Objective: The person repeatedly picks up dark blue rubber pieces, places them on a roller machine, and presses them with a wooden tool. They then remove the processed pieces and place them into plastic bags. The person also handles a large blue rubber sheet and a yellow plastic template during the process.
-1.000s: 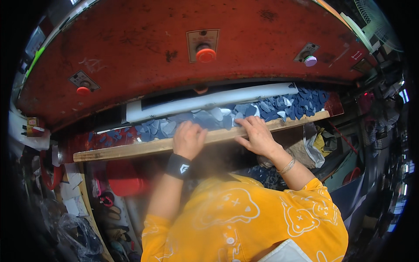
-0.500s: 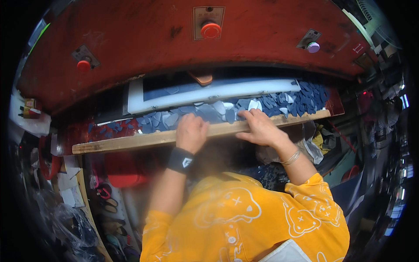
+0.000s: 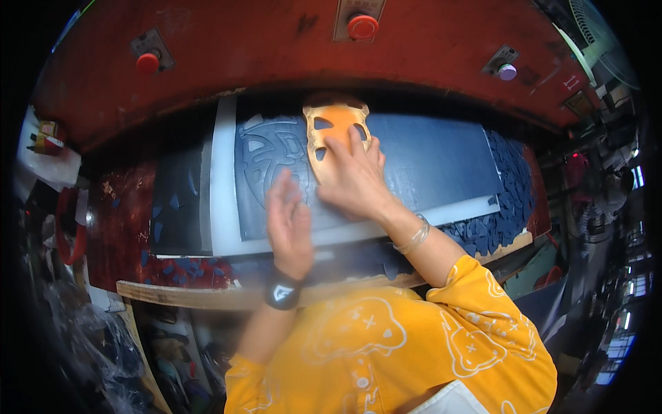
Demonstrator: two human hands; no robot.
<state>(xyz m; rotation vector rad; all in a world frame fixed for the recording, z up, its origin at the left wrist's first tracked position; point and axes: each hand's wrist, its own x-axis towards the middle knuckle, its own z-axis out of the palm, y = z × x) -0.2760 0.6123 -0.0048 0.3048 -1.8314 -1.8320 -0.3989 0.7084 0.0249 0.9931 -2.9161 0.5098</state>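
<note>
Head view: the orange cutting die [image 3: 339, 121] is the reference for all positions. It is a long plate with a waisted, curved outline, a smooth face, pale edges and several rounded openings. It lies on a dark blue-grey sheet [image 3: 434, 159], which has a smooth, faintly glossy surface.

The right hand [image 3: 355, 181] is on the near part of the die, fingers partly spread and in contact with its face. Whether it grips the die or only rests on it cannot be told. A metal bracelet [image 3: 414, 238] encircles the right wrist. The left hand [image 3: 288, 224] is to the near left of the die, blurred, empty and open with the fingers extended. A black wristband [image 3: 281, 293] covers its wrist.

Directly left of the die, the sheet carries curved outlines [image 3: 265, 155] and rounded shapes. A smooth white board [image 3: 225, 165] extends under the sheet, its border exposed left of the die and on the near side. Far right of the die lies a heap of small, angular dark blue scraps [image 3: 507, 179]. Nearer the person than the die runs a pale wooden bar [image 3: 200, 293]. Beyond the die stands a scuffed red-painted housing [image 3: 248, 55] fitted with round push buttons [image 3: 363, 27].
</note>
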